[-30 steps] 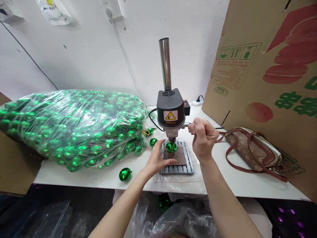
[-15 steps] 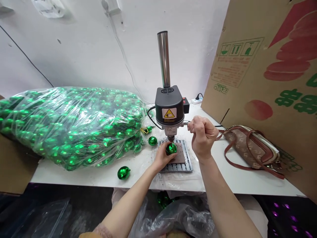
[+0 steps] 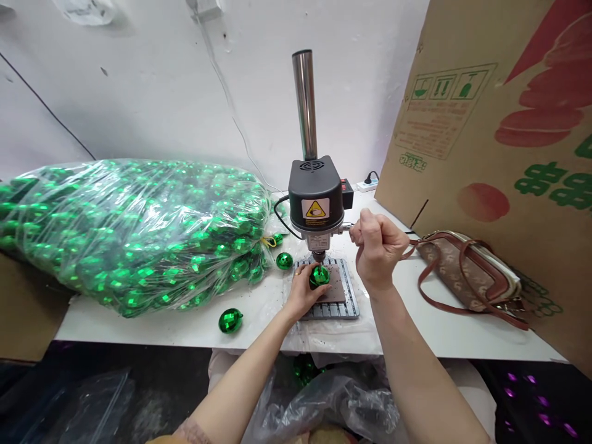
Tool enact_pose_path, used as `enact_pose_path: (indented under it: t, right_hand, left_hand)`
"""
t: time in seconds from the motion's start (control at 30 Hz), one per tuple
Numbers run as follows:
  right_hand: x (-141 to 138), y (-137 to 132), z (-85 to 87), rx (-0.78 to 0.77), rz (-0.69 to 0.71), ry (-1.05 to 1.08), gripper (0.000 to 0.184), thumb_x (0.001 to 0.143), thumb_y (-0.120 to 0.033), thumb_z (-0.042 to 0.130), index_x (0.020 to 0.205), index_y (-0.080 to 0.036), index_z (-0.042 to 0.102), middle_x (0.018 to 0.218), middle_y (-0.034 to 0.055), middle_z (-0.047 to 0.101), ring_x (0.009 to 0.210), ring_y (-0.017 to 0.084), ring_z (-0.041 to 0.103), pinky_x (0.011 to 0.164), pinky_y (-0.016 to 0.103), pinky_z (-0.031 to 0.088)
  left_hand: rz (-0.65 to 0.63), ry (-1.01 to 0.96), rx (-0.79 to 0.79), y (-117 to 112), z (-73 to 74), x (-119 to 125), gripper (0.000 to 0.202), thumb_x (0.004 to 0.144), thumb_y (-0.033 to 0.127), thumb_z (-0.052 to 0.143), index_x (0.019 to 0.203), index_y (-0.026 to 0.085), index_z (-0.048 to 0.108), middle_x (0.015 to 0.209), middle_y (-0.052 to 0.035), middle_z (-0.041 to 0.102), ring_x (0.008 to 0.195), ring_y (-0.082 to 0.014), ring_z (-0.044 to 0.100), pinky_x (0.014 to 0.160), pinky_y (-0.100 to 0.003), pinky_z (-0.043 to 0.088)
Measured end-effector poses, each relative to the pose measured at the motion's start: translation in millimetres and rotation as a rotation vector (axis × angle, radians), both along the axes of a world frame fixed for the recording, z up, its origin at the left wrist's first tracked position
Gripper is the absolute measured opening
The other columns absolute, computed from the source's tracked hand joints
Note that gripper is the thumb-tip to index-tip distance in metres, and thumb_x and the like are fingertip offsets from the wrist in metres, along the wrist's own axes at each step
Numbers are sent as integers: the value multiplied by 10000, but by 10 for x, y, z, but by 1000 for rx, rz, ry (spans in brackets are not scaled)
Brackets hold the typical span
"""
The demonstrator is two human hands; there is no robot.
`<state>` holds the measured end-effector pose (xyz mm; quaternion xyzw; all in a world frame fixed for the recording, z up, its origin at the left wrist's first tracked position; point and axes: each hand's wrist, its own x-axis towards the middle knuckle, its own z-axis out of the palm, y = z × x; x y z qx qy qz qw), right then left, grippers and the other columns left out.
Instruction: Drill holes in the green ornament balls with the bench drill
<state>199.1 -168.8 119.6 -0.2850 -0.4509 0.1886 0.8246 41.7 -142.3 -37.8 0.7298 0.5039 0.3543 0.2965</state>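
Note:
A small bench drill press with a black head and a steel column stands on the white table. Under its bit, on the ribbed base plate, sits a shiny green faceted ball. My left hand is wrapped round that ball, holding it on the plate. My right hand is closed in a fist on the drill's feed lever at the right side of the head; the lever itself is mostly hidden by the fingers.
A big clear bag of green balls fills the table's left. Two loose green balls lie near it. A brown handbag lies right, against a large cardboard box. A plastic bag hangs below the table edge.
One second ago my left hand lay open beside the ball; it has since closed round it. The right fist stays on the lever, slightly raised.

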Motion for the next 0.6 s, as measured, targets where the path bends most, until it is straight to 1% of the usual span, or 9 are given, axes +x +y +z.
enact_pose_path:
  t: [0.13, 0.3, 0.43, 0.53, 0.6]
  right_hand:
    - [17, 96, 164, -62, -15, 1, 563, 907, -508, 669, 555, -197, 360, 503, -69, 362, 491, 31, 347, 506, 252, 292]
    - [68, 267, 394, -134, 39, -6, 514, 894, -494, 687, 597, -202, 384, 540, -71, 386, 508, 27, 338, 503, 236, 294]
    - [111, 391, 475, -141, 45, -21, 508, 892, -498, 685, 603, -203, 389, 538, -68, 379, 510, 20, 324, 498, 227, 285]
    - [144, 470, 507, -192, 109, -23, 493, 889, -516, 677, 623, -217, 390, 535, -72, 397, 469, 18, 328, 458, 226, 272]
    - [160, 511, 523, -231, 145, -26, 468, 902, -509, 656, 640, -226, 392, 540, -75, 403, 452, 19, 332, 438, 223, 263]
  left_hand:
    - [-4, -7, 6, 1, -16, -6, 604, 774, 296, 860, 1333, 237, 638, 1336, -103, 634, 1352, -321, 569, 1178, -479, 468]
    - [5, -23, 6, -1, -19, -3, 617, 764, 285, 868, 1335, 243, 639, 1353, -103, 626, 1323, -314, 594, 1159, -469, 485]
    - [9, -34, 14, -16, -16, 25, 612, 753, 263, 876, 1318, 216, 647, 1330, -111, 640, 1318, -319, 587, 1160, -482, 473]
    - [21, -57, 24, -41, -8, 47, 594, 754, 247, 873, 1305, 210, 653, 1276, -104, 671, 1284, -318, 605, 1128, -476, 488]
    - [67, -77, 21, -68, -1, 53, 577, 747, 236, 873, 1283, 204, 662, 1236, -105, 684, 1241, -321, 627, 1083, -473, 510]
